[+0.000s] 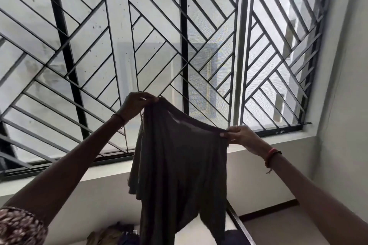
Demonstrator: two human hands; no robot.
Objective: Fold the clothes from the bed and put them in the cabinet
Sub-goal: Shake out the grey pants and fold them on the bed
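Closest to me, a patterned sleeve (18, 225) covers the person's left upper arm, and both bare forearms reach up and away. The left hand (137, 105) is raised higher, its fingers curled and pinching one end of the top edge of a dark grey-brown garment (179, 165). A thin band (119, 119) circles that wrist. The right hand (241, 137) sits lower and off to the side, thumb and fingertips pinching the other end of the same edge; a red thread band (271, 156) is tied around its wrist.

The garment hangs in the air between the two hands, its top edge stretched at a slant, the rest falling in loose folds straight down. Beneath its lower end lies a pile of clothes (115, 234) – brownish and dark blue pieces, only partly in sight. Whether the hem touches them I cannot tell. Just beside the pile, a dark wooden rail (241, 226) runs diagonally.

Behind all this stands a pale wall (338, 105) with a ledge (278, 141), and above the ledge a wide window (219, 65) fitted with a black grille (139, 36) of slanted bars – through it a pale building (288, 36) shows.
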